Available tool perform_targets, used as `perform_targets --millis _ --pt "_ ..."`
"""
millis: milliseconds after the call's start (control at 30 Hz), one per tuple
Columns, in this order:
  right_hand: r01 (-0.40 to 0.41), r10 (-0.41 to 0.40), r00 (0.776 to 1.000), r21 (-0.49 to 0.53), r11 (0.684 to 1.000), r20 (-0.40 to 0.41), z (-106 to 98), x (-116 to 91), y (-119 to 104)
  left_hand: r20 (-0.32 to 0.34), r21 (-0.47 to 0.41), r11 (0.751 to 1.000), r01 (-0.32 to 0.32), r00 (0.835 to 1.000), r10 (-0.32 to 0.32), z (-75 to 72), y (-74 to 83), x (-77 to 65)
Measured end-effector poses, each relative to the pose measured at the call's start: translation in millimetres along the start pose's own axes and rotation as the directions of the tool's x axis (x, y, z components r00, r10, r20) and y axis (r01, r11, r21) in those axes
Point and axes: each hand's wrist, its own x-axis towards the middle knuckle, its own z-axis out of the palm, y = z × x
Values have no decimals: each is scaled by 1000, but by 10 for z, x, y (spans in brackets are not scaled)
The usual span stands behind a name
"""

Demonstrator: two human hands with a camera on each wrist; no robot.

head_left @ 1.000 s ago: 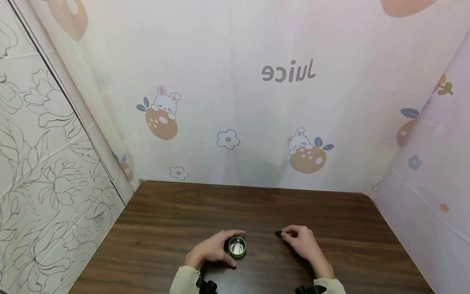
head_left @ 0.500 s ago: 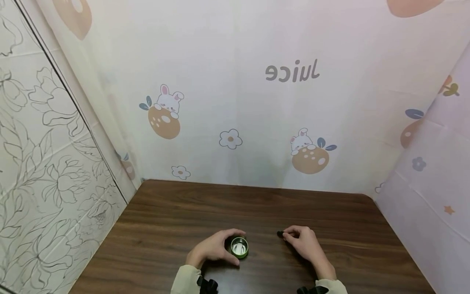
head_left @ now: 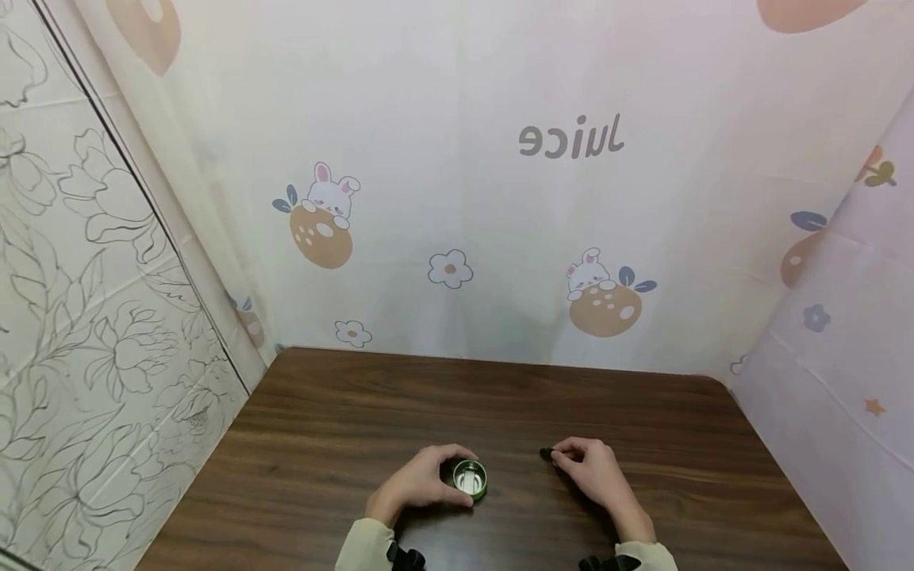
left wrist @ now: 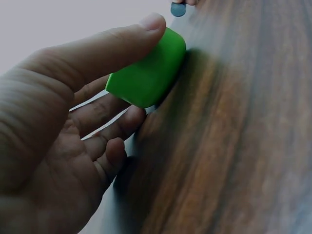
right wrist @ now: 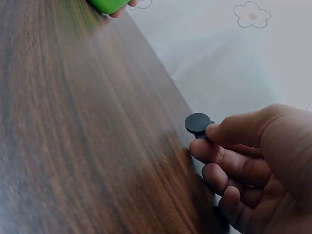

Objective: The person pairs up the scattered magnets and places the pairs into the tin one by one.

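A small round green cup (head_left: 470, 480) with a shiny, silvery inside stands upright on the table, its top uncovered. My left hand (head_left: 423, 478) is curved round it from the left, thumb at the near side and fingers at the far side. The left wrist view shows the thumb lying against the cup's green wall (left wrist: 151, 73). To the right, my right hand (head_left: 589, 466) pinches a small black knob-like piece (right wrist: 197, 123) between thumb and index finger. Its flat round head faces left, toward the cup; the fingers cover its other end.
Both hands are low over a dark wood-grain table (head_left: 343, 412). Behind it hangs a pale curtain (head_left: 500, 222) with rabbit and fruit prints. A white sheet with flower drawings (head_left: 128, 349) borders the left side, another printed sheet (head_left: 835, 357) the right.
My left thumb has drawn in closer to the green cup. The head view has shifted slightly, moving everything a little to the right. My right hand keeps its pinch on the black piece.
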Motion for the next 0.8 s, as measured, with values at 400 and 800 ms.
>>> perform_targets --millis 400,800 --pt "-7 7 1000 4 1000 7 -6 -16 -20 -27 27 999 20 999 -19 55 76 0" --pt "19 -21 999 44 999 41 -16 -32 -52 -31 26 1000 5 1000 -4 112 106 34"
